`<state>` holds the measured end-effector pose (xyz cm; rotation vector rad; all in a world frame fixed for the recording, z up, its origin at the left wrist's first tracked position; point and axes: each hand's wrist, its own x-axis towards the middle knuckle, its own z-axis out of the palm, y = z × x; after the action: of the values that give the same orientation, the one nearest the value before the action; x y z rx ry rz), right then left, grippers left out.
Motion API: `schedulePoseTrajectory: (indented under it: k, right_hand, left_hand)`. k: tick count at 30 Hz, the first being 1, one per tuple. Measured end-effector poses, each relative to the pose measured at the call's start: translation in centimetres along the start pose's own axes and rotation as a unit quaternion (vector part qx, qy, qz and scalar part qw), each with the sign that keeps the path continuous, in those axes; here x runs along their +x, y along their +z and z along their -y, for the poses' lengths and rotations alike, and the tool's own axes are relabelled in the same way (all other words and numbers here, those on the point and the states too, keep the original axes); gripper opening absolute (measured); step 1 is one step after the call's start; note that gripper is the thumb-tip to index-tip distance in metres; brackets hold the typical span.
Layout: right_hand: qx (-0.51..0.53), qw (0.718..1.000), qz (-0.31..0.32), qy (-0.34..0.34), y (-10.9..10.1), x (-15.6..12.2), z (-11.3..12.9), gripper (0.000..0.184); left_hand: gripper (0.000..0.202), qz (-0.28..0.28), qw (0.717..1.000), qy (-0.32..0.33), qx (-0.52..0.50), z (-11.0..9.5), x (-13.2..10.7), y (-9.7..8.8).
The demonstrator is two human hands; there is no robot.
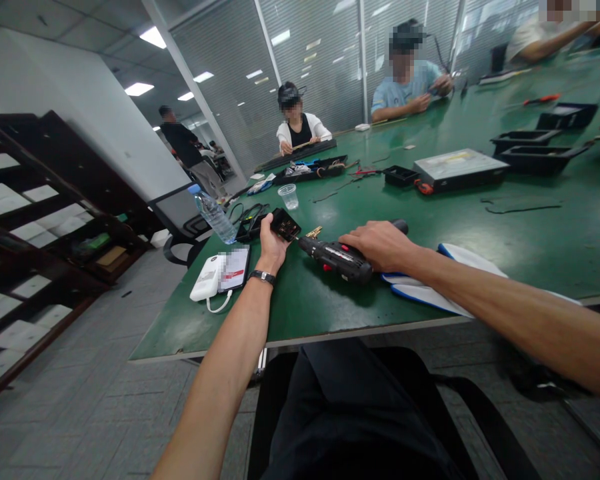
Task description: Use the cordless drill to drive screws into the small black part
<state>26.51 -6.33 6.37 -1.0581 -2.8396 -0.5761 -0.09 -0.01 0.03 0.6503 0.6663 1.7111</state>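
My left hand [274,243] is closed on a small black box-shaped part [285,225] with brass-coloured bits on its face, held just above the table. My right hand [380,243] is wrapped round the grip of a black cordless screwdriver [337,259] with red buttons. The tool lies on its side and its tip points left, at the lower edge of the black part; whether it touches a screw is too small to tell. Brass-coloured pieces [314,233] lie right behind the tip. White gloves with blue edging [430,293] lie beneath my right forearm.
A white power bank [207,279] is cabled to a phone [235,270] at the left edge. Behind them stand a water bottle [214,215] and a plastic cup [289,197]. A silver-topped case [460,167] and black trays [537,159] sit at the right. Several people work across the table.
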Motion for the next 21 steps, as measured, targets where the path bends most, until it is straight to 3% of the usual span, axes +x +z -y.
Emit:
schedulePoseTrajectory:
  k: [21]
  right_hand:
    - [0.002,1.0,-0.002,0.0,0.27,0.08,-0.13,0.031]
  left_hand:
    - [0.038,-0.008,1.0,0.007,0.004,-0.05,-0.01,0.08]
